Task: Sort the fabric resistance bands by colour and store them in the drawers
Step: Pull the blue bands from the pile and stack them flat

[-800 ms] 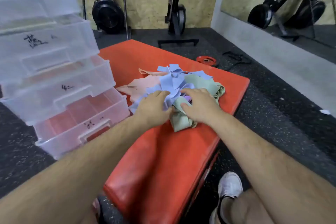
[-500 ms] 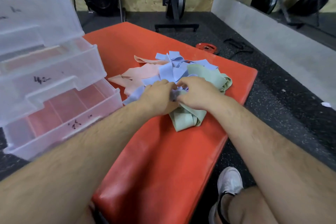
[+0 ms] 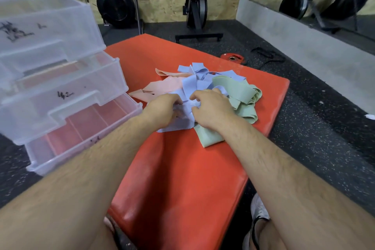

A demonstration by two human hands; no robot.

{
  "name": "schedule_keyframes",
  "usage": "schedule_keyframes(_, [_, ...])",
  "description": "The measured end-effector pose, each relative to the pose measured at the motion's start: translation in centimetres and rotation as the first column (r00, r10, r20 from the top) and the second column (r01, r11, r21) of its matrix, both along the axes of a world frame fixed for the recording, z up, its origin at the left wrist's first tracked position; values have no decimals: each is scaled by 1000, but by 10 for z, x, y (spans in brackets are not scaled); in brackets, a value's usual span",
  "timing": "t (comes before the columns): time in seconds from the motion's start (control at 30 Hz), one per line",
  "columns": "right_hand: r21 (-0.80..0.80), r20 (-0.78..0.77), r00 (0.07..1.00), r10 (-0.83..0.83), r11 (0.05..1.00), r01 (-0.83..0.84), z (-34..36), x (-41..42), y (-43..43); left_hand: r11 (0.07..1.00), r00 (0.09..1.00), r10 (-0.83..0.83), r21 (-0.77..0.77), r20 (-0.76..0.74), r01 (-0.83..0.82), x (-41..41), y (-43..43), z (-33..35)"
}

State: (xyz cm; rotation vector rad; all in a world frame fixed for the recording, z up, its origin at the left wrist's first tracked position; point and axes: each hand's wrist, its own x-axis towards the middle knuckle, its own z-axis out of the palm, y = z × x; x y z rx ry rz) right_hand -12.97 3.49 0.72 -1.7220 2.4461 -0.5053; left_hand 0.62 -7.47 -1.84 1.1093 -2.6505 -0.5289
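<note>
A mixed heap of fabric bands lies on the red mat (image 3: 178, 168): blue bands (image 3: 195, 82) in the middle, pink bands (image 3: 162, 88) on the left, green bands (image 3: 237, 93) on the right. My left hand (image 3: 162, 108) and my right hand (image 3: 213, 107) both rest on the near side of the heap, fingers curled into a blue band (image 3: 183, 122) that spreads flat toward me. Left of the mat stands a clear plastic drawer unit (image 3: 50, 79) with its lower drawers pulled out; the bottom drawer (image 3: 85, 128) looks to hold nothing.
A red weight plate (image 3: 232, 58) and a black strap (image 3: 267, 56) lie on the dark rubber floor beyond the mat. Exercise machines (image 3: 195, 6) stand against the plywood back wall. A mirror and low grey ledge (image 3: 304, 36) run along the right. My white shoe (image 3: 258, 209) is at the bottom.
Both hands have pulled a blue band out of the heap toward me, so it now lies flatter on the mat. The camera tilted, shifting the drawers and heap in view.
</note>
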Motion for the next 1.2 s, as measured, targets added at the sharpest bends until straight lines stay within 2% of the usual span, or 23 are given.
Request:
schedule_keyframes(0.1, [-22, 36, 999, 19, 1000, -19, 8, -1, -5, 1000, 977, 24, 7, -214, -23, 1, 3, 12])
schedule_keyframes(0.2, [-85, 79, 994, 72, 994, -65, 9, -3, -11, 995, 903, 103, 54, -418, -88, 6, 6, 30])
schedule_keyframes(0.3, [-261, 203, 969, 143, 961, -87, 10, -2, -15, 985, 796, 158, 155, -585, -82, 12, 11, 45])
schedule_keyframes(0.37, [-396, 281, 943, 179, 917, -57, 16, -1, -16, 978, 749, 165, 205, -641, -40, 18, 14, 53])
schedule_keyframes(0.53, [-559, 342, 909, 236, 829, -5, 40, 3, -9, 939, 741, 174, 337, -648, 74, 33, 22, 61])
schedule_keyframes(0.63, [-589, 434, 840, 325, 808, -7, 47, 7, -3, 894, 708, 262, 441, -656, 78, 38, 27, 68])
schedule_keyframes(0.77, [-585, 459, 785, 416, 807, -85, 56, 22, 4, 712, 690, 403, 680, -601, 176, 41, 29, 78])
schedule_keyframes(0.87, [-566, 514, 735, 443, 819, -97, 58, 34, 11, 745, 593, 479, 657, -647, 115, 47, 31, 79])
schedule_keyframes(0.97, [-550, 665, 638, 388, 832, 67, 59, 45, 12, 792, 528, 466, 601, -710, 108, 52, 33, 81])
schedule_keyframes(1.03, [-500, 734, 600, 317, 851, 162, 56, 48, 10, 808, 535, 413, 567, -737, 158, 55, 35, 82])
schedule_keyframes(1.13, [-437, 724, 649, 234, 883, 170, 48, 46, 10, 818, 595, 335, 539, -731, 202, 59, 42, 83])
schedule_keyframes(1.2, [-452, 691, 681, 242, 880, 146, 48, 46, 13, 843, 646, 310, 515, -698, 152, 62, 47, 83])
